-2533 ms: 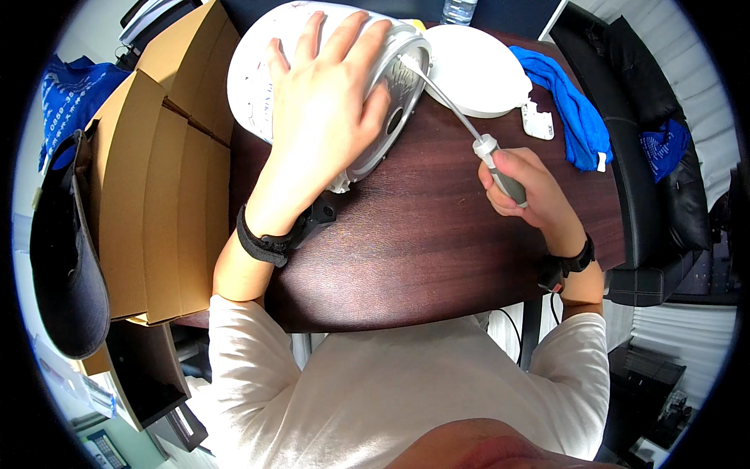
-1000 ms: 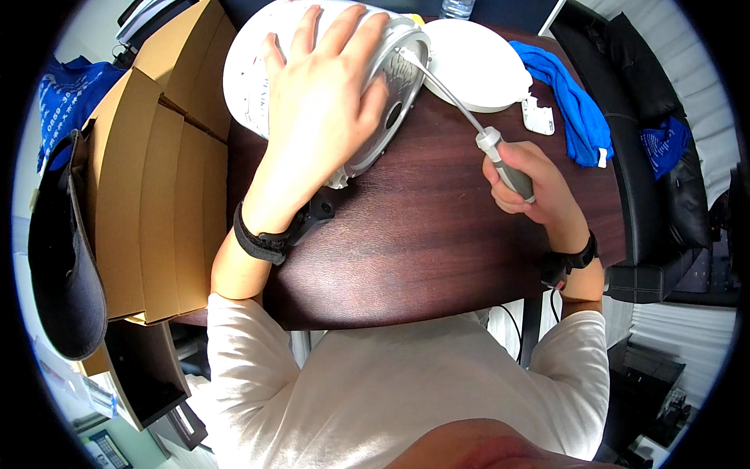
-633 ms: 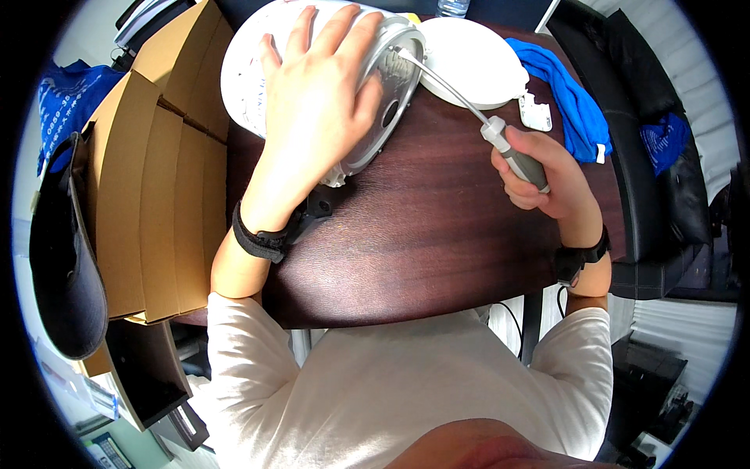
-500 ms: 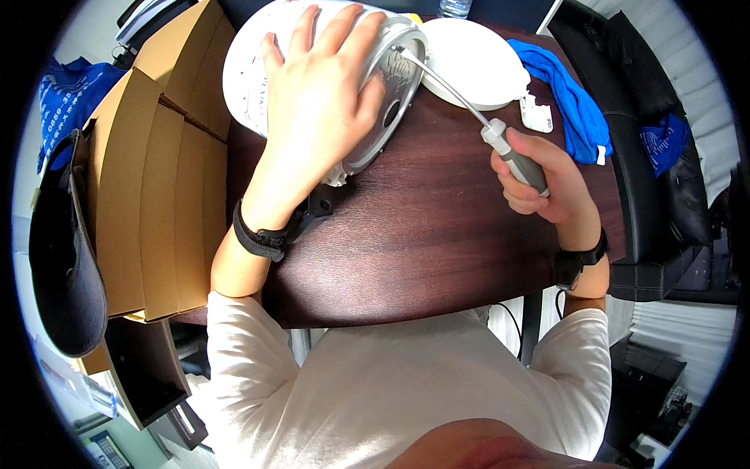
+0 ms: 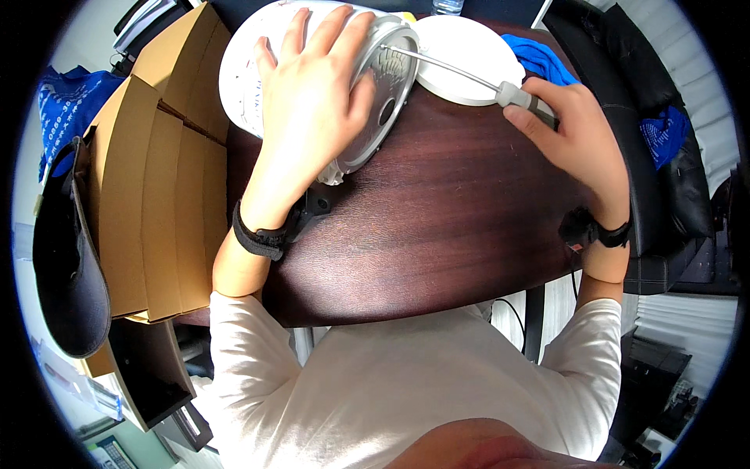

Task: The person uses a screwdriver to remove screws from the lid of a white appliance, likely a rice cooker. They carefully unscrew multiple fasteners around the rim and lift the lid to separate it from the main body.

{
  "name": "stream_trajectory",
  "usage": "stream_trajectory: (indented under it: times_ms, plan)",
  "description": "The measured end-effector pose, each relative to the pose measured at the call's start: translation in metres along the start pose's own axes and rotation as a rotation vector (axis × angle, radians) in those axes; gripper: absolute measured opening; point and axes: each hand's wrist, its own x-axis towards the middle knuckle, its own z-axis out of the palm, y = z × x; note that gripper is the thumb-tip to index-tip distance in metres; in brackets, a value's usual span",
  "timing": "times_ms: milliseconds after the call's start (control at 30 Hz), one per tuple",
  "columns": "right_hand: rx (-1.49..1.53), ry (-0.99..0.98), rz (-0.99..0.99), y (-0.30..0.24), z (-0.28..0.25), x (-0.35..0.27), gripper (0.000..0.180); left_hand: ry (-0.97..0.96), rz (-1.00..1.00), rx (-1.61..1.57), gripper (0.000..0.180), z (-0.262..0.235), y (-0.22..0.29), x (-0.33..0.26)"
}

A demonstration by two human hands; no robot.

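Observation:
On the table a white rounded appliance [image 5: 242,78] lies tipped on its side, its open round end with a silvery inside [image 5: 394,74] turned to the right. My left hand [image 5: 312,98] grips it from above, fingers spread over the white shell and thumb near the rim. A screwdriver [image 5: 461,73] with a grey handle is held in my right hand [image 5: 574,125], fingers closed round the handle. Its shaft runs nearly level to the left, and the tip meets the appliance near the upper part of the open end. Behind the shaft lies a white round cover [image 5: 469,55].
A blue cloth [image 5: 539,59] lies past the cover, partly behind my right hand. Cardboard boxes [image 5: 183,195] line the table's left side, with a dark cap [image 5: 66,258] beside them. A clear bottle [image 5: 448,7] stands at the far edge. A black sofa [image 5: 625,86] is to the right.
My right hand has moved up and to the right, turning the screwdriver from a steep slant to nearly level. Its tip stays at the appliance. My left hand has barely moved.

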Motion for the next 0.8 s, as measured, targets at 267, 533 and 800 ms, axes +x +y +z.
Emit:
stream_trajectory:
  times_ms: [267,533,800]
  plan:
    - [-0.182,0.435,-0.175,0.020,0.037,-0.009,0.025,-0.007,0.004,-0.020,0.051,-0.002,0.000,0.002]
    - [1.090,-0.165,0.298,0.023,0.056,-0.026,0.032,-0.006,0.007,-0.011,0.051,-0.001,-0.001,0.002]
    - [1.400,-0.327,0.389,0.014,0.068,-0.025,0.041,-0.009,-0.010,-0.027,0.051,0.000,0.000,0.003]
